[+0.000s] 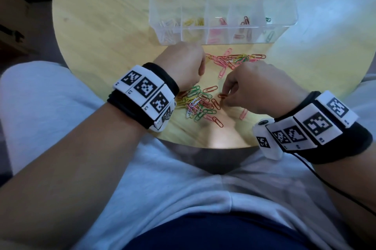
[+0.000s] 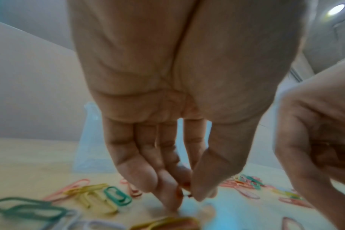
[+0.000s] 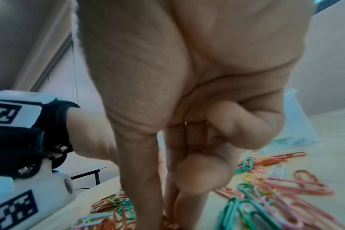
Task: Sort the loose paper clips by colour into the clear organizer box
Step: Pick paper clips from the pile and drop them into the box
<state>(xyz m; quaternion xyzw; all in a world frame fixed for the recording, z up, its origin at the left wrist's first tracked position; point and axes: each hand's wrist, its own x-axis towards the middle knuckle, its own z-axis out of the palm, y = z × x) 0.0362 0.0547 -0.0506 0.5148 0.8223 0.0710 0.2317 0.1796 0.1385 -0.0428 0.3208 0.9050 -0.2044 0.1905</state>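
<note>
Loose paper clips in several colours lie in two heaps on the round wooden table [image 1: 101, 26]: a near heap [image 1: 197, 103] and a far heap [image 1: 234, 59]. The clear organizer box [image 1: 284, 25] stands behind them with its lid folded back; its compartments hold white, yellow, pink, red and green clips. My left hand [image 1: 183, 62] hovers between the heaps, and in the left wrist view its thumb and fingertips [image 2: 187, 193] pinch a small red clip [image 2: 179, 192]. My right hand [image 1: 225, 94] pinches a red clip [image 1: 222, 96] at the near heap's right edge, fingertips down on the table [image 3: 167, 217].
A single pink clip [image 1: 243, 114] and a red one [image 1: 217, 121] lie apart near the table's front edge. My lap and shirt are right below that edge. A cable runs from the right wrist band [image 1: 317, 123].
</note>
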